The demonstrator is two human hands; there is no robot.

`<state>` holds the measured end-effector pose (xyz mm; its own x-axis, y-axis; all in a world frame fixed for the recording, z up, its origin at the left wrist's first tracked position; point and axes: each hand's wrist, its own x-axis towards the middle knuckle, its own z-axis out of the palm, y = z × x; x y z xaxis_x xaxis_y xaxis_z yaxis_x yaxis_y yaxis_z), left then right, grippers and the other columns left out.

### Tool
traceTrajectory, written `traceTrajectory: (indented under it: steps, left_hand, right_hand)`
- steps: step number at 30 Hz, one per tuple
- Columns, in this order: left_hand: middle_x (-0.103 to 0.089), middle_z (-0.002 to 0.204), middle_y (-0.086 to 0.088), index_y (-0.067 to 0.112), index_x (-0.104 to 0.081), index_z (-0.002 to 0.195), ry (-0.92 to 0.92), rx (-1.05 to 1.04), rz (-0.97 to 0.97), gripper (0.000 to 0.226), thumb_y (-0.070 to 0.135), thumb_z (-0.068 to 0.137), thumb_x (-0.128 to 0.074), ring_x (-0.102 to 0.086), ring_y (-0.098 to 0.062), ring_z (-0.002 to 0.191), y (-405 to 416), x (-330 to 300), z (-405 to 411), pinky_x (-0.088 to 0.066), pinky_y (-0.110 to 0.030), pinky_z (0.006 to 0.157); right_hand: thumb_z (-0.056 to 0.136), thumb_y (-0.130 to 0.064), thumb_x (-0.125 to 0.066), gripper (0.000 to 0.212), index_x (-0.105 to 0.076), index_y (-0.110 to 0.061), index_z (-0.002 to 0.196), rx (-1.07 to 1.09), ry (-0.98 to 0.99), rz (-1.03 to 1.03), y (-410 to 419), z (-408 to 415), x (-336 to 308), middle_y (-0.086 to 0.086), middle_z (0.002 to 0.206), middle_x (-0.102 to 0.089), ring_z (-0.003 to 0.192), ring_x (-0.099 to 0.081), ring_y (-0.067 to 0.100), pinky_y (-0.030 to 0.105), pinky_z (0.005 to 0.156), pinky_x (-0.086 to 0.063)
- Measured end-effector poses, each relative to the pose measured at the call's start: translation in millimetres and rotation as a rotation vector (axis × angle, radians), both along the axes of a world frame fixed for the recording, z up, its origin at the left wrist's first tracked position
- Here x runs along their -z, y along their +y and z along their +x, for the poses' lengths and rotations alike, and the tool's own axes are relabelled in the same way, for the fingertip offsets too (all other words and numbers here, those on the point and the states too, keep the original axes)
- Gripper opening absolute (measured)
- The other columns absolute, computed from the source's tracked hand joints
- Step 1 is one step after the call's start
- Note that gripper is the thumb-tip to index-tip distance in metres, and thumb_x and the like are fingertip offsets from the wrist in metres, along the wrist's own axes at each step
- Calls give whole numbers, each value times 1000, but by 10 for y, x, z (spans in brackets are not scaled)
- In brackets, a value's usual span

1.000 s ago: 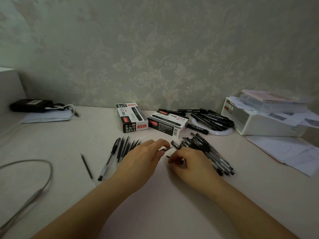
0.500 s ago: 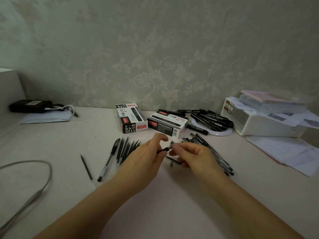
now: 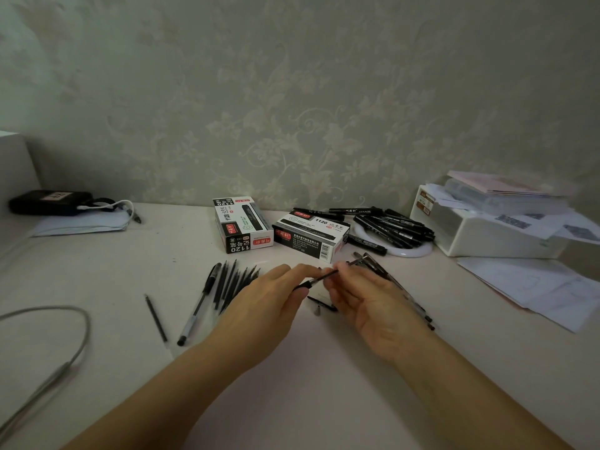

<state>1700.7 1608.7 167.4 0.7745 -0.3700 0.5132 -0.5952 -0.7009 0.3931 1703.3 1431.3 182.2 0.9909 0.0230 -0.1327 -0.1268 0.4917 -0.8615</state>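
A thin black pen (image 3: pixel 319 278) is pinched just above the table (image 3: pixel 308 391), its lower end by the left hand (image 3: pixel 266 308), its upper end by the right hand (image 3: pixel 373 303). A row of refills (image 3: pixel 234 284) is laid beside the left hand, and two marker boxes (image 3: pixel 244 226) are set beyond.

2 limbs are in view. The left forearm (image 3: pixel 168 384) runs in from the frame edge at 7 o'clock to the left hand (image 3: pixel 269 308); the right forearm (image 3: pixel 470 394) runs in from 5 o'clock to the right hand (image 3: pixel 371 303). Both are bare along their full visible length, wrists and fingers included. Left thumbnail trimmed short.
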Motion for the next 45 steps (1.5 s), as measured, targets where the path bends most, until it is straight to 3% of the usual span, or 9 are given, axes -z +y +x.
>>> traceTrajectory:
  steps: [6, 11, 16, 20, 26, 29, 32, 36, 45]
  left_hand:
    - [-49, 92, 23, 45, -40, 125, -24, -41, -1, 29, 35, 99, -40, -52, 6, 80, 13, 14, 23, -44, -15, 65]
    - [-47, 94, 26, 39, -46, 125, 1, -62, 14, 27, 34, 99, -42, -48, 16, 76, 19, 20, 23, -36, -6, 64]
    - [-51, 97, 23, 38, -47, 124, 20, -58, 31, 26, 35, 99, -42, -48, 14, 75, 18, 19, 18, -37, -6, 65]
    - [-53, 99, 21, 38, -48, 122, 24, -70, 30, 24, 34, 99, -42, -48, 11, 75, 31, 24, 18, -39, -9, 67]
    - [-53, 99, 18, 34, -48, 123, 45, -135, 41, 24, 34, 100, -41, -50, 0, 76, 19, -27, 4, -47, -20, 72]
    - [-60, 97, 4, 23, -46, 107, 92, -423, 63, 16, 35, 98, -41, -53, -15, 81, 98, -122, -9, -42, -30, 65]
    - [-47, 79, -2, 17, -34, 87, 169, -724, 155, 20, 33, 95, -42, -50, -28, 74, 330, -258, 0, -34, -32, 61]
    - [-40, 78, -2, 18, -35, 82, 301, -874, 306, 18, 27, 92, -47, -45, -25, 75, 752, -356, 62, -37, -30, 66]
    - [-47, 96, -3, 15, -49, 102, 671, -846, 523, 40, 50, 86, -58, -48, -20, 88, 1313, -283, 234, -44, -28, 82]
  right_hand:
    - [94, -18, -61, 17, -74, -18, 84, 265, -170, -122, -141, 38, -108, 3, 86, -76, 75, -70, 10, 20, 65, -57]
    - [94, -24, -63, 11, -74, -23, 93, 517, -424, -1142, -540, 153, -128, -12, 69, -67, 66, -64, 5, 15, 60, -50]
    - [95, -4, -54, 23, -72, 0, 81, 515, -277, -1552, -788, 285, 77, 10, 72, -65, 59, -56, 17, 30, 56, -47]
    - [93, -2, -54, 23, -72, 4, 81, 460, -198, -1574, -864, 306, 143, 18, 77, -70, 72, -66, 29, 40, 68, -56]
    - [94, -3, -55, 26, -69, 6, 74, 440, -183, -1583, -895, 347, 176, 21, 71, -68, 66, -65, 31, 38, 60, -53]
    - [95, -7, -55, 33, -65, 1, 66, 446, -199, -1580, -903, 361, 181, 14, 61, -61, 50, -51, 18, 27, 47, -37]
    - [97, -22, -58, 20, -73, -13, 88, 530, -363, -1578, -780, 323, 113, 3, 86, -65, 63, -54, 12, 20, 52, -36]
    - [95, -27, -60, 17, -73, -19, 103, 508, -577, -1534, -537, 245, 71, -1, 95, -64, 78, -59, 14, 33, 69, -54]
    - [93, -22, -64, 16, -74, -18, 104, 433, -680, -1532, -386, 178, 82, -2, 97, -66, 83, -60, 13, 36, 74, -56]
